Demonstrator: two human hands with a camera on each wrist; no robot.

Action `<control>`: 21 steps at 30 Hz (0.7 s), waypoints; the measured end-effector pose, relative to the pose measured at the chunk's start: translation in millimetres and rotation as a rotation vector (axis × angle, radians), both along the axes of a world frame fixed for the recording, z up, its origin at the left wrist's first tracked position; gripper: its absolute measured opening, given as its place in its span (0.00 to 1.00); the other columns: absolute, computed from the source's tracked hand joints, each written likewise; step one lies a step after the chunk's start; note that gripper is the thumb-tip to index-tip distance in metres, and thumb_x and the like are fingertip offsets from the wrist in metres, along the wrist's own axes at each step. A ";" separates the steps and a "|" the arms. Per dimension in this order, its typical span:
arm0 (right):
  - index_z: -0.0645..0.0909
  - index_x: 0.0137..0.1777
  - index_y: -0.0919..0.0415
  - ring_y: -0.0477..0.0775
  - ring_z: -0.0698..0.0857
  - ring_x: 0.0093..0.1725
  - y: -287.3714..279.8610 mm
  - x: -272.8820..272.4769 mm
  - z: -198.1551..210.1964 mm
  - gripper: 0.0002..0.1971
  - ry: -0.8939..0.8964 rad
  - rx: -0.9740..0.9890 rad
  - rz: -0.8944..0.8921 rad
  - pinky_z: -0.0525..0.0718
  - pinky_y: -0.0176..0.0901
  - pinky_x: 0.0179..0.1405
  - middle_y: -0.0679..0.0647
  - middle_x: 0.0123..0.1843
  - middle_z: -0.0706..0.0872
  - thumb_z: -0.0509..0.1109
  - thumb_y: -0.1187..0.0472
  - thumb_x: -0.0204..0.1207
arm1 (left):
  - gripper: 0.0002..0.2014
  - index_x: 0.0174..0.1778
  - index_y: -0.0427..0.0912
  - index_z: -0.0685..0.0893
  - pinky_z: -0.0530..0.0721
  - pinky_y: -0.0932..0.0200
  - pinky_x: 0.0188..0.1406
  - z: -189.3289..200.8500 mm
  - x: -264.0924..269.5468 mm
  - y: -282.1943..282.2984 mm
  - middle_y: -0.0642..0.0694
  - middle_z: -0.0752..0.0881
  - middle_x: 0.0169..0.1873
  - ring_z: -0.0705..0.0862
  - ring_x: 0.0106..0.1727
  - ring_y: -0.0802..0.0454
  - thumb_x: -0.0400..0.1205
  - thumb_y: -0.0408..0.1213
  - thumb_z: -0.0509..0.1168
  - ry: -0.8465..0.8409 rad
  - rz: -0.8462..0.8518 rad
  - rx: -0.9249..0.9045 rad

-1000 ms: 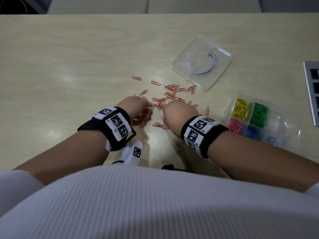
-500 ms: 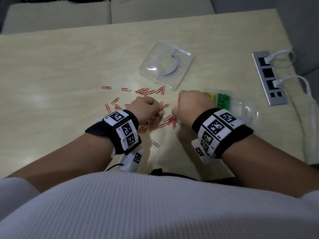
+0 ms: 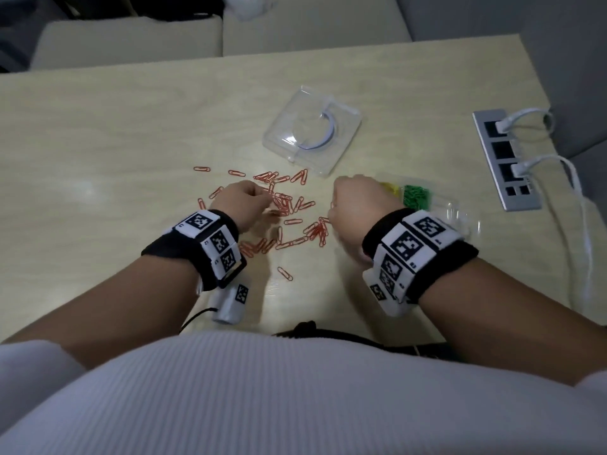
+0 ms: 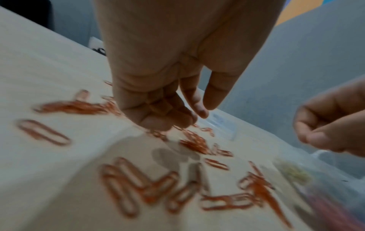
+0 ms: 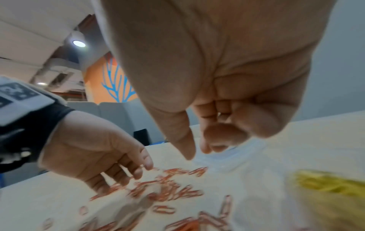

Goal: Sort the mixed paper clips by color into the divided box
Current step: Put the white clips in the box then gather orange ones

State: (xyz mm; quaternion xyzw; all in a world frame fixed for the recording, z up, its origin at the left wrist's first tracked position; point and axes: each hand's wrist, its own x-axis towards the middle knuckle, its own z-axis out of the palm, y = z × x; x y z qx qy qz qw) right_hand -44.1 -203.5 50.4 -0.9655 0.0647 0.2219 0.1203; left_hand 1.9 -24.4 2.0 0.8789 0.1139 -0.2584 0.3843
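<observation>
head: clips (image 3: 289, 205) under left grip (image 3: 241, 200)

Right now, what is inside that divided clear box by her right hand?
In the divided box, yellow clips fill one compartment and green clips the next. The right hand and its wristband cover the nearer compartments, so their contents cannot be seen.

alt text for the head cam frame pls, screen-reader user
Two hands with tagged wristbands work over orange paper clips scattered on a pale table: the left hand is on the pile, the right hand is curled in front of the divided box. A clear lid lies behind the clips, a power strip far right.
</observation>
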 end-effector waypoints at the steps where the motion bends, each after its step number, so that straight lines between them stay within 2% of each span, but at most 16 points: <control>1: 0.75 0.57 0.60 0.58 0.80 0.50 11.9 2.2 -4.6 0.09 0.025 0.029 0.023 0.73 0.45 0.41 0.57 0.54 0.76 0.64 0.60 0.78 | 0.06 0.44 0.45 0.84 0.79 0.58 0.37 -1.0 1.8 11.6 0.47 0.87 0.42 0.84 0.42 0.48 0.80 0.41 0.64 -0.036 0.015 0.080; 3: 0.71 0.65 0.62 0.58 0.80 0.57 32.9 5.7 -15.9 0.20 0.150 0.029 0.011 0.74 0.44 0.43 0.59 0.63 0.72 0.69 0.56 0.77 | 0.06 0.46 0.48 0.83 0.82 0.54 0.46 -3.4 5.3 33.2 0.43 0.84 0.52 0.84 0.47 0.42 0.78 0.43 0.62 -0.067 0.084 0.231; 6: 0.66 0.69 0.66 0.59 0.75 0.63 51.9 7.1 -36.2 0.26 0.238 -0.005 -0.032 0.77 0.44 0.49 0.62 0.68 0.67 0.71 0.57 0.76 | 0.17 0.64 0.54 0.78 0.78 0.45 0.63 -4.3 7.7 59.5 0.37 0.71 0.66 0.79 0.59 0.32 0.79 0.46 0.58 0.024 0.191 0.390; 8: 0.65 0.70 0.66 0.58 0.76 0.59 61.5 10.0 -44.0 0.25 0.200 0.054 -0.103 0.76 0.43 0.46 0.62 0.69 0.65 0.69 0.63 0.75 | 0.21 0.72 0.51 0.74 0.74 0.50 0.64 -4.7 9.0 71.0 0.35 0.67 0.71 0.77 0.63 0.31 0.83 0.47 0.56 0.092 0.252 0.354; 10: 0.65 0.69 0.66 0.57 0.77 0.54 73.4 16.8 -46.6 0.23 0.168 0.085 -0.129 0.74 0.42 0.42 0.61 0.69 0.64 0.65 0.68 0.76 | 0.22 0.73 0.47 0.75 0.74 0.53 0.62 -8.6 12.2 74.3 0.35 0.69 0.72 0.77 0.64 0.33 0.84 0.47 0.55 0.107 0.246 0.285; 12: 0.64 0.71 0.66 0.60 0.79 0.57 84.8 25.5 -48.4 0.25 0.138 0.134 -0.142 0.75 0.45 0.44 0.62 0.72 0.62 0.66 0.68 0.75 | 0.24 0.68 0.44 0.78 0.75 0.57 0.63 -12.8 15.6 73.8 0.37 0.77 0.69 0.80 0.64 0.35 0.80 0.52 0.55 0.144 0.221 0.174; 14: 0.62 0.76 0.63 0.62 0.77 0.64 93.7 35.2 -52.0 0.35 0.102 0.163 -0.087 0.78 0.49 0.56 0.62 0.75 0.60 0.75 0.58 0.73 | 0.26 0.61 0.37 0.80 0.81 0.45 0.64 -16.7 19.4 71.6 0.36 0.84 0.59 0.84 0.59 0.35 0.76 0.52 0.56 0.153 0.280 0.017; 16: 0.60 0.78 0.58 0.63 0.75 0.67 101.1 41.9 -55.8 0.43 0.075 0.138 0.025 0.77 0.52 0.63 0.61 0.74 0.60 0.79 0.47 0.68 | 0.22 0.62 0.33 0.80 0.84 0.39 0.60 -10.3 18.7 65.5 0.38 0.84 0.48 0.84 0.51 0.40 0.83 0.48 0.56 0.176 0.292 -0.110; 18: 0.65 0.75 0.54 0.64 0.74 0.65 107.6 46.2 -61.7 0.36 0.029 0.111 0.144 0.78 0.54 0.60 0.60 0.71 0.63 0.77 0.47 0.70 | 0.22 0.62 0.33 0.81 0.85 0.42 0.57 -4.2 18.7 60.2 0.41 0.82 0.45 0.82 0.45 0.43 0.86 0.47 0.55 0.215 0.300 -0.212; 21: 0.71 0.64 0.55 0.65 0.75 0.57 111.8 50.5 -69.1 0.16 -0.069 0.109 0.267 0.81 0.55 0.51 0.58 0.62 0.67 0.66 0.60 0.78 | 0.19 0.47 0.39 0.84 0.81 0.50 0.49 -3.8 20.4 62.6 0.43 0.83 0.35 0.80 0.35 0.46 0.86 0.48 0.55 0.307 0.419 -0.351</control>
